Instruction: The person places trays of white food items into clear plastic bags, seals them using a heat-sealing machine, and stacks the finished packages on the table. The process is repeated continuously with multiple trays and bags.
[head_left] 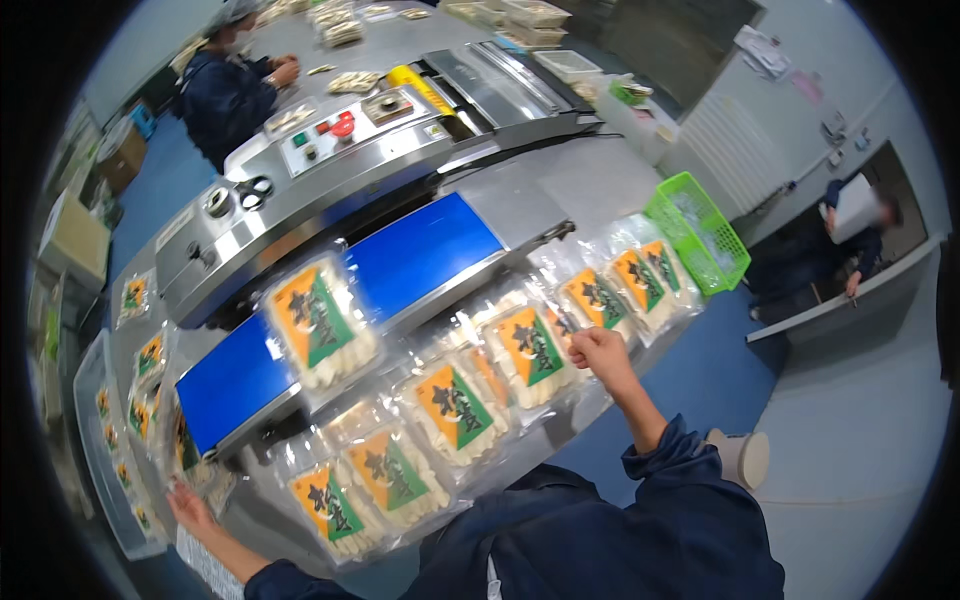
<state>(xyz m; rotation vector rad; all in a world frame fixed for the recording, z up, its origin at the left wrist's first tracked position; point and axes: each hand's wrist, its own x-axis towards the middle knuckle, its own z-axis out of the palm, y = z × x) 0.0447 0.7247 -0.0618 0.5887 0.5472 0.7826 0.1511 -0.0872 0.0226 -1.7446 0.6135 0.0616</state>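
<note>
Right hand [597,352] pinches a clear orange-and-green-labelled packet [530,352]; another rides the blue belt [425,250].

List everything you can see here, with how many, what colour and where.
packs: about seven, clear with orange-green labels, in a row on the table edge
pack on belt: one, same kind, on the blue belt
belt: one, blue, in the sealing machine
machine: one, steel, red button on top
scissors: one, black handles, on the machine
basket: one, green, right end of the table
tray of packs: one, clear, far left
co-workers: two, dark blue clothes, top left and right
left hand: at the packs by the belt's left end
right hand: pinching a pack's edge
</note>
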